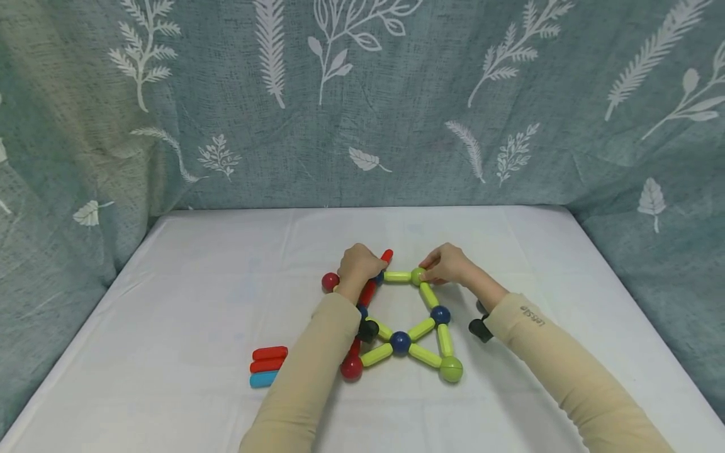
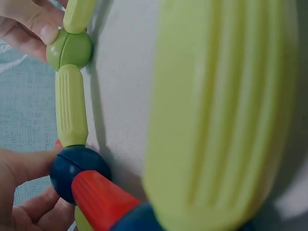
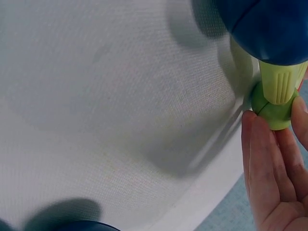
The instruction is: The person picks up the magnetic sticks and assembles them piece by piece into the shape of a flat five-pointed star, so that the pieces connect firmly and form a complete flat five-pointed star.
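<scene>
A flat frame of ribbed rods and balls lies on the white table. My left hand (image 1: 358,267) grips the far blue ball (image 2: 72,168), where a red rod (image 2: 103,199) and a lime rod (image 2: 72,106) meet. At the far right corner, my right hand (image 1: 450,263) pinches a green ball (image 3: 274,108) between thumb and fingers. Nearer me, the frame has a blue ball (image 1: 400,343) in the middle, another blue ball (image 1: 440,314) to its right, a green ball (image 1: 451,369) and a red ball (image 1: 352,368). My left forearm hides part of the left side.
Left of my left sleeve lie two red rods (image 1: 269,358) and a blue rod (image 1: 263,379), partly covered by the sleeve. Another red ball (image 1: 330,282) sits just left of my left hand. A patterned teal curtain (image 1: 362,126) hangs behind the table (image 1: 226,283).
</scene>
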Demonstrator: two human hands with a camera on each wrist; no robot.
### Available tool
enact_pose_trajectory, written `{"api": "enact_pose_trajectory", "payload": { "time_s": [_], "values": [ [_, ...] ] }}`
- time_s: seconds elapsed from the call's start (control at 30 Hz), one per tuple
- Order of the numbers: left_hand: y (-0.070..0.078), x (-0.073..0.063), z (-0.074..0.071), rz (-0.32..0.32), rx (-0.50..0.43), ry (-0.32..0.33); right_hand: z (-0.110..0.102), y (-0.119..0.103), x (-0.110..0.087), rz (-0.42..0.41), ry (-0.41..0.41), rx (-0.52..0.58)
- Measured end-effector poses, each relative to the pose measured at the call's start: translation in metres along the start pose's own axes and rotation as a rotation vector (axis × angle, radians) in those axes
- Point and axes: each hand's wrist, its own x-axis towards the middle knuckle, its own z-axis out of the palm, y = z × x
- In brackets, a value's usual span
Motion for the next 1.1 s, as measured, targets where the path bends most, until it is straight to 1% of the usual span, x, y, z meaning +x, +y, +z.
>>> {"api": "enact_pose_trajectory", "payload": {
  "time_s": [0.17,0.3,0.6,1.1],
  "values": [
    [-0.0013,0.0008,-0.0011,-0.013,-0.013,-0.021,0.0008,-0.0016,-0.0009,-0.002,0.007,0.0],
    [-0.0021,0.0004,-0.0019,0.0,-0.021,-0.034,0.0014,-0.0023,-0.0015,-0.003,0.01,0.005],
    [-0.0045,0.0001,-0.0017,0.015,-0.078,-0.061,0.0015,-0.0008,-0.0011,-0.005,0.014,0.013],
    [-0.0066,0.0019,0.0016,-0.044,-0.173,-0.026,0.0035,0.0002,-0.0006,0.0,0.026,0.021]
  ]
}}
